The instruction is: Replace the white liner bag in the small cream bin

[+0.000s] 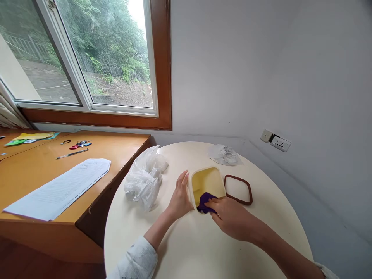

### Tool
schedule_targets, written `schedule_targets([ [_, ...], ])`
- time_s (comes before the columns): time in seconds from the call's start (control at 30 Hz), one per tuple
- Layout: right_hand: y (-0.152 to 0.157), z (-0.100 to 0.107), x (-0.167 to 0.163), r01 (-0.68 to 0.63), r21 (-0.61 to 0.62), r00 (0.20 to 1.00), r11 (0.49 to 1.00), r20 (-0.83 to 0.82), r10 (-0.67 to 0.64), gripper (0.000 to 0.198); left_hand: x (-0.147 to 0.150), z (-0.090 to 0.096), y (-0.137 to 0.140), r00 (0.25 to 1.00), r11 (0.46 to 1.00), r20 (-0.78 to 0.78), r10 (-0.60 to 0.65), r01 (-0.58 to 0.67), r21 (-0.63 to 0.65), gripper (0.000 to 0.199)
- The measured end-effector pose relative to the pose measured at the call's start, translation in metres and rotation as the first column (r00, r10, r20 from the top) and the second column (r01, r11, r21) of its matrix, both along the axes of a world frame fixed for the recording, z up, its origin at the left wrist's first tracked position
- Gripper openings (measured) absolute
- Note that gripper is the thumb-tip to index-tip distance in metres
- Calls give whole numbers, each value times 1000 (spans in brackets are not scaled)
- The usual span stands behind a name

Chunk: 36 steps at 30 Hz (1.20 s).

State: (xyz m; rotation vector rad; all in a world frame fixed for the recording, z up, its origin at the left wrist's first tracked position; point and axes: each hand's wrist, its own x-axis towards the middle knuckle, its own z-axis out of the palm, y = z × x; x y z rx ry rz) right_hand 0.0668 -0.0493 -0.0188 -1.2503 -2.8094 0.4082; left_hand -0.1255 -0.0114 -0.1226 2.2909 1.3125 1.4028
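**Uncovered, with work still in hand**

Our round bench carries everything we are handling. Toward its left lies a crumpled plastic bag, untouched. Near the middle is the pale yellow box; our left hand braces its left side, fingers spread rather than clenched. The brown-rimmed lid is already off, lying just right of the box and not back on. Smallest is the purple cloth, pinched in our right hand at the box's near inner side. We judge the work partway along: the cloth has not been let go, and whether it is wiping, going in or coming out, we cannot tell.
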Motion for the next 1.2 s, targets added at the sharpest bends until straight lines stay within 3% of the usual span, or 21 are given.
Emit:
schedule_targets([
  [0.23, 1, -18, 11, -63, 169, 973, 984, -208, 98, 40, -10, 13, 6, 989, 989, 111, -92, 104, -104, 114],
  [0.47, 22, -41, 14, -120, 448, 936, 886, -246, 251, 48, -18, 31, 7, 958, 933, 205, -200, 250, -259, 120],
  [0.8, 21, -44, 7, -90, 479, 924, 873, -287, 253, 48, -20, 32, 7, 951, 923, 227, -211, 271, -275, 120],
  [0.93, 22, -50, 7, -65, 472, 918, 879, -317, 237, 49, -19, 25, 5, 966, 941, 221, -133, 193, -277, 115],
  [1.03, 25, -56, 4, 12, 447, 914, 894, -369, 172, 49, -11, 14, 1, 973, 963, 230, -9, 71, -260, 96],
  [1.1, 27, -58, -2, 98, 424, 903, 901, -419, 99, 44, -2, 6, -3, 972, 978, 225, 68, -20, -209, 88],
  [1.2, 27, -56, -18, 232, 369, 870, 900, -492, -23, 41, 15, -2, -7, 972, 989, 188, 137, -123, -87, 95],
])
